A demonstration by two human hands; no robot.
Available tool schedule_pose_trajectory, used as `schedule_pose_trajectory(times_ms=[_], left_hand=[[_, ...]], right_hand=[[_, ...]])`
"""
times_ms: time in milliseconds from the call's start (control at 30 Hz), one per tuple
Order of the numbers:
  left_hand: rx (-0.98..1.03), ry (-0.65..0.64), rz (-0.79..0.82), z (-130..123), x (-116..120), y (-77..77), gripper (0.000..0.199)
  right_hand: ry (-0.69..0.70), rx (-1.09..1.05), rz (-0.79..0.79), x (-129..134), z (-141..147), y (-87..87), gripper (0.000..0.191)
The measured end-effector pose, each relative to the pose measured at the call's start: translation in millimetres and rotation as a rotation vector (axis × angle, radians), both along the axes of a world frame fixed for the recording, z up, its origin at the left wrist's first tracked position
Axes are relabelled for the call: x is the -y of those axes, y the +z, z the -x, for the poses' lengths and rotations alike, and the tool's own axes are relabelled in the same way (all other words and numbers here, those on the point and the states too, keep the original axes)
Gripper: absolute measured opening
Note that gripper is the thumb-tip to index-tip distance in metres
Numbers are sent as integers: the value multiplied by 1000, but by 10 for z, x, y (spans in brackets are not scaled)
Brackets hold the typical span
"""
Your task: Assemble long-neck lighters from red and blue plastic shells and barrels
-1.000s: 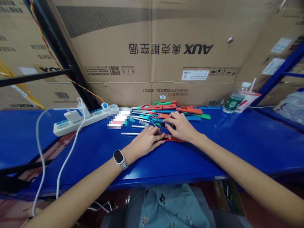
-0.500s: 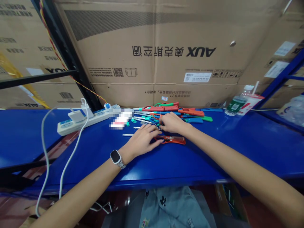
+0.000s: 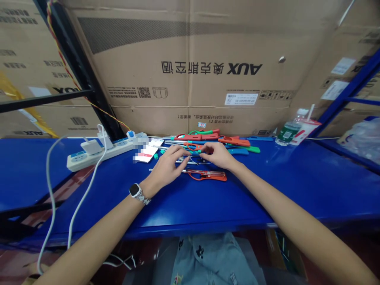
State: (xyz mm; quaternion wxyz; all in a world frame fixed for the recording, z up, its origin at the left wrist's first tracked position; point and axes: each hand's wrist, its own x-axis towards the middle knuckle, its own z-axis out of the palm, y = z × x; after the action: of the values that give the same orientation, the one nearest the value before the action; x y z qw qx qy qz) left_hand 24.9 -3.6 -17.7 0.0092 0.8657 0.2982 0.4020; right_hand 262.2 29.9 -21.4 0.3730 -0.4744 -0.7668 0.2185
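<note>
My left hand (image 3: 166,168), with a watch (image 3: 135,190) on the wrist, has its thumb and fingertips brought together at a thin pale wire (image 3: 193,160). My right hand (image 3: 219,155) is pinched beside it; what its fingertips hold is mostly hidden, with a small dark part just under them. Below both hands lies an orange long-nosed lighter (image 3: 209,175) with its casing open, showing a clear tank and wires inside. Its metal tube points left, partly behind my left hand. Right behind my hands is a pile of long-nosed lighters (image 3: 234,141) in red, orange, green and blue.
A phone (image 3: 150,151) and a small green piece (image 3: 156,156) lie left of the pile. Further left is a white power strip (image 3: 89,158) with chargers and cables. A bottle (image 3: 287,132) and a cup with a straw (image 3: 305,130) stand right. A cardboard box (image 3: 178,91) rises behind.
My hands have drawn apart a little, my left hand shifting left, and thin wire now shows between them. The view has shifted slightly right.
</note>
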Motion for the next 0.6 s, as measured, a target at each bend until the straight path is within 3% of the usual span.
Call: schedule_pose_trajectory(times_ms=[233,433,600], left_hand=[[-110,-88,16,-176,-387,88,18],[70,-169,130,-220,-341,15,15],[388,-212,485,-203,-257,-32,16]], right_hand=[[50,-175,-23,-37,6,-74,18],[91,-280,19,47,-13,-88,32],[176,-492,119,130,20,-45,38]])
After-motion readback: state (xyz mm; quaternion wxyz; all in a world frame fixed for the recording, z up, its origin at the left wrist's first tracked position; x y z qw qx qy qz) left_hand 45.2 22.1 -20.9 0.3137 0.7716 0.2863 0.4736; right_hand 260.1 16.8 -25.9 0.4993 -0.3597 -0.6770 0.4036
